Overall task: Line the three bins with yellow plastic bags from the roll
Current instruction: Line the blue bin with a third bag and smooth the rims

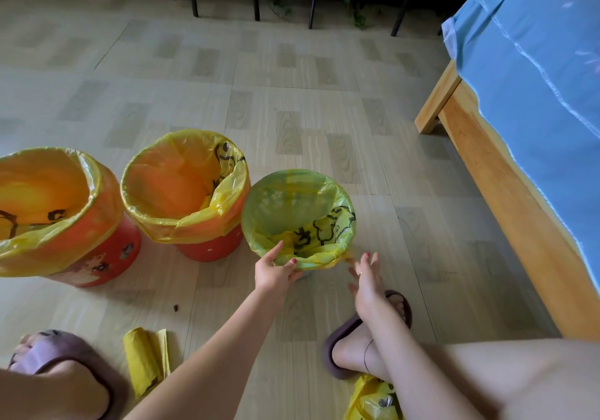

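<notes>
Your left hand [276,273] is pinching the small green bag-lined plastic bin [297,218] rim at lower centre; right hand [367,276] is hovering released beside it, open tiled floor [324,94] beyond.

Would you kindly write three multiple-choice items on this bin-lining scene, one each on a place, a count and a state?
1. Where does the bag roll lie?
A. on the bed
B. on the floor between the feet
C. inside a bin

2. How many bins show a yellow liner?
A. one
B. two
C. three

3. What is the left hand doing?
A. gripping the green bin's rim
B. resting on the floor
C. holding the roll

Answers: 1 B, it sits on the floor tiles near the left slipper; 2 C, the two orange bins and the green one are lined; 3 A, its fingers fold over the near rim.
</notes>
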